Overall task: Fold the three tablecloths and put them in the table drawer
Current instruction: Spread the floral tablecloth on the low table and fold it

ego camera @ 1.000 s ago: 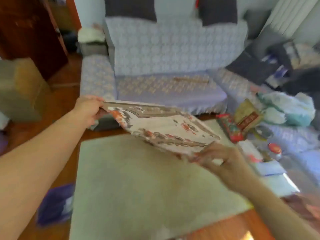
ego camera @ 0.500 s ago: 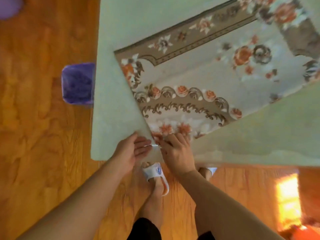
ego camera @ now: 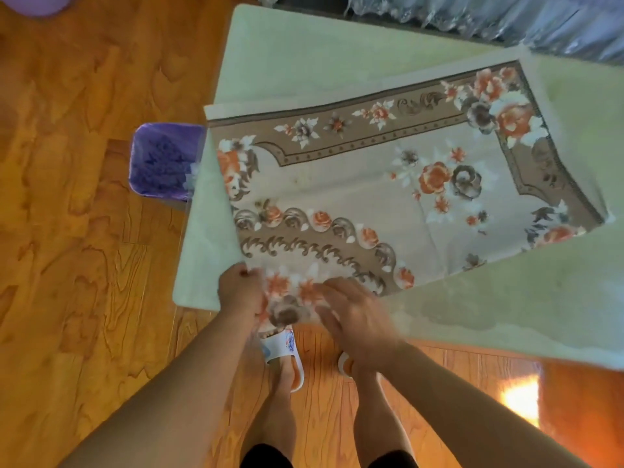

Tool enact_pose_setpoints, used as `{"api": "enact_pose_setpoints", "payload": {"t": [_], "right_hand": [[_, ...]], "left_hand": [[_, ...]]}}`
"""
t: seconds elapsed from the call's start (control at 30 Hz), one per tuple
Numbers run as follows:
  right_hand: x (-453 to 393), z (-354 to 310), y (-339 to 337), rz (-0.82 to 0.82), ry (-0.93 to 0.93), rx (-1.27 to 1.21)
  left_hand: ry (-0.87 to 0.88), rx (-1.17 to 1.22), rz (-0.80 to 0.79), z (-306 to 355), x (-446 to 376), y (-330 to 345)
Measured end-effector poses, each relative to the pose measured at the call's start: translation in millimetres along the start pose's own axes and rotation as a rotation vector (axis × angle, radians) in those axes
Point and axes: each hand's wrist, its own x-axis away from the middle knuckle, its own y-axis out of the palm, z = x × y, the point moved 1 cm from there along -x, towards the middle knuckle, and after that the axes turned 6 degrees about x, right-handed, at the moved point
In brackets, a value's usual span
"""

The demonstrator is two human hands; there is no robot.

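Nearby, purple-lined bin (ego camera: 165,162) beside table (ego camera: 287,59)

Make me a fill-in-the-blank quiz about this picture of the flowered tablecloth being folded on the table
1. The flowered tablecloth lies spread on a pale ____ table.
2. The left hand holds the cloth's near ____ in its grip.
3. The right hand has its fingers ____ above the cloth.
4. On the floor beside the table stands a bin lined with a ____ bag.

Missing words: green; corner; straight; purple
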Motion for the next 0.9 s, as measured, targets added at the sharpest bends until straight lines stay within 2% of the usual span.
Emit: {"api": "enact_pose_setpoints", "payload": {"t": [0.07,0.2,0.3,0.4,0.5,0.53,0.57,0.6,0.67,0.7,0.73,0.8,0.9], "right_hand": [[-3,17,-5,-0.054,0.099,0.057],[-7,43,2,-0.225,0.205,0.102],[-5,43,15,-0.273,0.214,0.17],[1,30,25,-0.251,0.239,0.212],[2,8,33,-0.246,0.214,0.223],[3,-1,36,-0.248,0.171,0.233],[5,-10,39,-0.254,0.12,0.243],[6,-19,43,-0.267,0.072,0.248],[5,-36,51,-0.301,-0.004,0.249],[2,-44,56,-0.31,-0.032,0.246],[-3,-50,60,-0.311,-0.051,0.236],[-17,-61,68,-0.271,-0.061,0.197],[-47,-69,82,-0.154,0.055,0.096]], "left_hand": [[-0.04,0.109,0.02,-4,-4,-19],[0.131,0.199,0.115,16,-11,-44],[0.08,0.225,0.025,13,-19,-61],[0.026,0.009,-0.112,-10,-16,-69],[0.056,-0.152,-0.019,-31,-7,-65],[0.132,-0.283,0.073,-37,-6,-65],[0.283,-0.497,0.164,-41,-3,-66],[0.484,-0.686,0.185,-45,1,-63],[0.864,-0.892,0.034,-56,8,-53],[0.947,-0.925,-0.042,-61,8,-46],[0.974,-0.93,-0.074,-64,3,-40],[0.914,-0.931,-0.07,-64,-12,-29],[0.829,-0.976,-0.018,-68,-32,-17]]}}
